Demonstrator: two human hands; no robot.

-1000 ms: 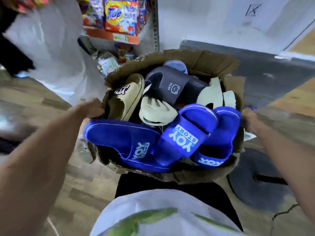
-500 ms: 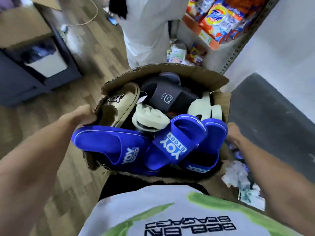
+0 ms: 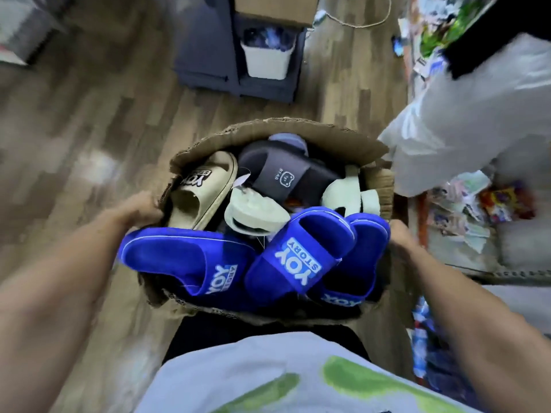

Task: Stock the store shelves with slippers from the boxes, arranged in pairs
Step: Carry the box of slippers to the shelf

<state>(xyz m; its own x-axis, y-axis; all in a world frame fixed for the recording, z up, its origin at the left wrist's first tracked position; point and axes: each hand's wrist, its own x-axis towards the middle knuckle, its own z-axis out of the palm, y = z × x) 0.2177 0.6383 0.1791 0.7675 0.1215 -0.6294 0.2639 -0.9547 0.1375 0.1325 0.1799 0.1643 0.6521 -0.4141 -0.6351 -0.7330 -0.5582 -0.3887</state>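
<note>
Left hand and right hand grip opposite sides of box, held at the waist; blue slippers lie on top inside.

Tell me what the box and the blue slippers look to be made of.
The box looks like brown corrugated cardboard, matt: fluting shows along its torn, wavy rim. The blue slippers look like moulded foam or soft rubber, with a matt, finely grained surface, thick one-piece straps and a raised pale logo; the exact material cannot be told.
</note>
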